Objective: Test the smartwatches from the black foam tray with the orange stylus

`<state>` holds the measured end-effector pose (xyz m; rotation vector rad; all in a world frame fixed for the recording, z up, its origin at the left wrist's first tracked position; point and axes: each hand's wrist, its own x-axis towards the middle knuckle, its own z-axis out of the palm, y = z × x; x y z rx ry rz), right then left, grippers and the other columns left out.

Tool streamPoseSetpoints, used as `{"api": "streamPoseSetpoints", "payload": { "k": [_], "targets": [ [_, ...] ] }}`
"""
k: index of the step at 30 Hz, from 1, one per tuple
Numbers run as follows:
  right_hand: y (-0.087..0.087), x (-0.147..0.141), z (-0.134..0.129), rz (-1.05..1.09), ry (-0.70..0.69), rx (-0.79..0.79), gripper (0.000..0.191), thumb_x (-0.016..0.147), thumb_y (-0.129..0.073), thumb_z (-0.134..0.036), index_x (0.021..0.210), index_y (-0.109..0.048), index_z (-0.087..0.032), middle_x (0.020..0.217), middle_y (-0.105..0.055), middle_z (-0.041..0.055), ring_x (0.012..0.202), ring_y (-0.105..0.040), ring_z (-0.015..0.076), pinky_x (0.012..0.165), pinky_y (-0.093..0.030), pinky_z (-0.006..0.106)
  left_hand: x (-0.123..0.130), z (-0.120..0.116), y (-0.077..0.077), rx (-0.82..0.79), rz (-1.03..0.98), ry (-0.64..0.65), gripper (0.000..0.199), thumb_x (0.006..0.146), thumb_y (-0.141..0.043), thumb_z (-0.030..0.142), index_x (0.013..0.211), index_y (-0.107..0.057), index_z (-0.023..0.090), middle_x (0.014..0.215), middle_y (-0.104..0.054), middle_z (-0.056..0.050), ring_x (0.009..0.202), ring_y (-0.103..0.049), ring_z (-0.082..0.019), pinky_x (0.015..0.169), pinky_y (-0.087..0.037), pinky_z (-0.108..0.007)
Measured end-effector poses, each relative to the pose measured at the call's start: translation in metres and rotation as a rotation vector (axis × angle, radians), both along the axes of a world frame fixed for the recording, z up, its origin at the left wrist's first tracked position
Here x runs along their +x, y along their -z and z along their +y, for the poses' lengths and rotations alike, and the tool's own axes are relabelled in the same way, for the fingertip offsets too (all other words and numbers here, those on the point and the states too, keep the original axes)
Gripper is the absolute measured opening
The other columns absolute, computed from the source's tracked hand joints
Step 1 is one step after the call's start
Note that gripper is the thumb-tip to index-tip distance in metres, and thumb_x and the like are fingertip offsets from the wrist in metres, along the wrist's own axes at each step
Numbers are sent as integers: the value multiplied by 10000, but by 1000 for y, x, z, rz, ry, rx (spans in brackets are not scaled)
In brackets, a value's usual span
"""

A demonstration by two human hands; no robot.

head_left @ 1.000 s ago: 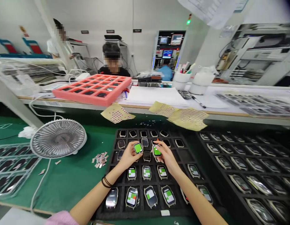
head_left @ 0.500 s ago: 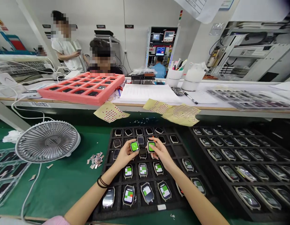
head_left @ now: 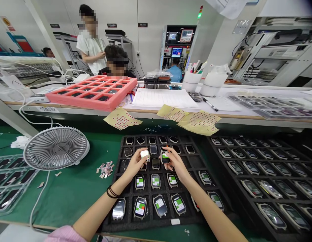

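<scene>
left hand [head_left: 134, 164] closed on a pale-screened watch [head_left: 144, 154]; right hand [head_left: 177, 164] closed on a green-screened watch [head_left: 165, 157]; both over the black tray [head_left: 145, 225]. likely light, stiff, slick-glassed, breakable: best gripped by side edges.

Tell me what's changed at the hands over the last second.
The left hand's watch has gone from a green screen to a whitish one. Neither the left hand nor the right hand visibly took up or let go of anything. The right hand's watch still shows green; the black tray beneath stayed put.
</scene>
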<state>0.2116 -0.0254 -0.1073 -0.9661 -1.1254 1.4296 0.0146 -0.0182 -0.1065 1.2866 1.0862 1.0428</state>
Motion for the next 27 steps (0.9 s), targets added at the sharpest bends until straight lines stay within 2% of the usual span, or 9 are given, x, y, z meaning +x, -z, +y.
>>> {"api": "streamPoseSetpoints", "payload": {
  "k": [5,8,12,14,17,20,23,25,27],
  "targets": [
    [0,0,1,7,-3,-21,375,807,-567,-450,1090,-530,-208,757,-623,7,452,-541,99,337,-272,178,-2,0,1,-14,-18,23,392,830,-562,399,1167,-530,201,858,-569,-2,579,-500,-81,507,-396,-199],
    [1,0,2,-13,-19,-18,377,822,-550,-457,1109,-522,-214,777,-617,9,469,-549,99,342,-285,176,-1,2,10,38,-5,68,483,790,-623,340,1223,-469,190,946,-598,-38,728,-573,-127,580,-449,-209],
    [8,-2,1,-87,-146,2,454,832,-554,-469,1227,-475,-259,942,-614,43,575,-591,118,353,-333,174,1,-1,15,252,51,190,611,773,-622,203,1325,-360,200,1155,-567,-102,943,-597,-192,744,-515,-286],
    [11,-4,0,-116,-241,-5,518,838,-552,-472,1304,-431,-282,991,-597,53,622,-591,126,367,-370,181,1,-5,13,387,185,248,571,789,-575,136,1323,-389,214,1198,-552,-105,1009,-583,-210,839,-508,-343],
    [11,-5,-2,-165,-322,-9,549,873,-512,-463,1379,-371,-303,1016,-587,47,523,-495,75,394,-391,196,1,-9,8,600,413,298,573,754,-563,43,1284,-455,232,1205,-534,-93,1137,-507,-235,982,-433,-412],
    [5,-7,-6,-207,-336,23,575,891,-494,-441,1420,-311,-311,1029,-587,45,533,-485,74,409,-374,199,1,-8,7,718,548,245,578,737,-563,15,1269,-470,221,1219,-496,-112,1182,-465,-251,1000,-420,-442],
    [0,-10,-11,-264,-361,88,603,897,-489,-420,1443,-265,-293,963,-597,47,720,-580,143,447,-388,204,2,-6,10,762,616,199,535,750,-568,24,1242,-486,219,1231,-505,-115,1167,-484,-258,976,-442,-455],
    [-2,-10,-11,-348,-368,169,568,909,-478,-398,1433,-291,-283,948,-616,40,785,-600,163,547,-449,239,2,-5,11,767,632,203,514,755,-574,26,1226,-497,216,1208,-543,-108,1130,-518,-254,969,-448,-456],
    [-3,-6,-8,-491,-272,272,477,931,-446,-372,1389,-373,-264,950,-643,38,800,-610,171,687,-478,295,2,-4,13,749,621,200,491,753,-596,39,1206,-515,210,1182,-573,-104,1109,-539,-251,972,-446,-452]
  ]
}}
